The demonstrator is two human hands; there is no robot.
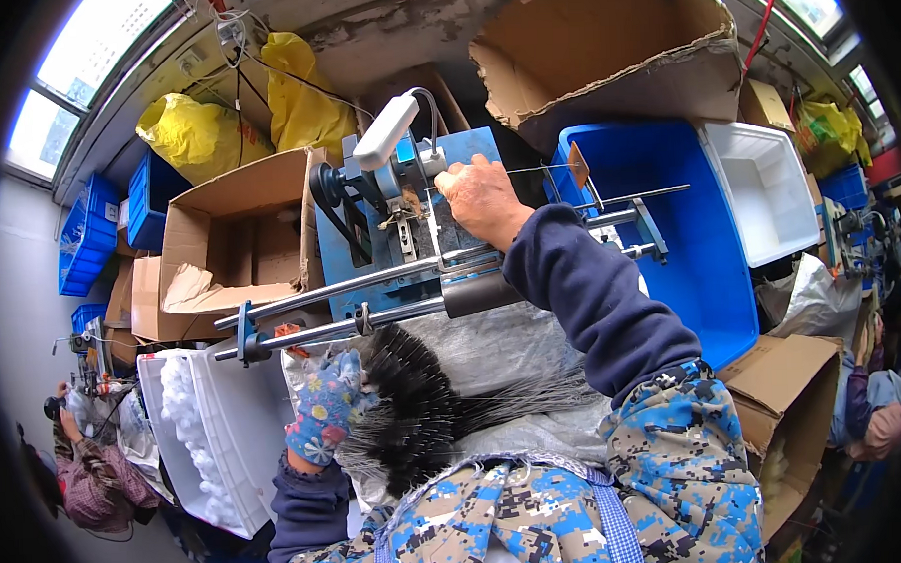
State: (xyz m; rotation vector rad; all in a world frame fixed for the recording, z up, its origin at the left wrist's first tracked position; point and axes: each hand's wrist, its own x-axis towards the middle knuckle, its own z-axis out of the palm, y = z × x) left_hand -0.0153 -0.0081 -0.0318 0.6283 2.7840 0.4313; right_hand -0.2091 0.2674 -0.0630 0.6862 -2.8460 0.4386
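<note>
Black brushes [410, 402] beside a flowered glove [327, 387]

Piled at lower centre of the frame, the brushes fan wire stems [529, 393] rightward. The gloved left hand [323, 410] lies against their left side; whether it grips any, I cannot tell. Upper centre, the bare right hand [482, 196] bends its fingers at the blue machine [404, 229], grip unclear.

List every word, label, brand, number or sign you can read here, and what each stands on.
No text can be read.
Pale patch on the blue bin at far left: perhaps a label, too small to read.
Blue machine at the right hand: no lettering I can make out.
Flowered glove: pattern, no legible words.
</note>
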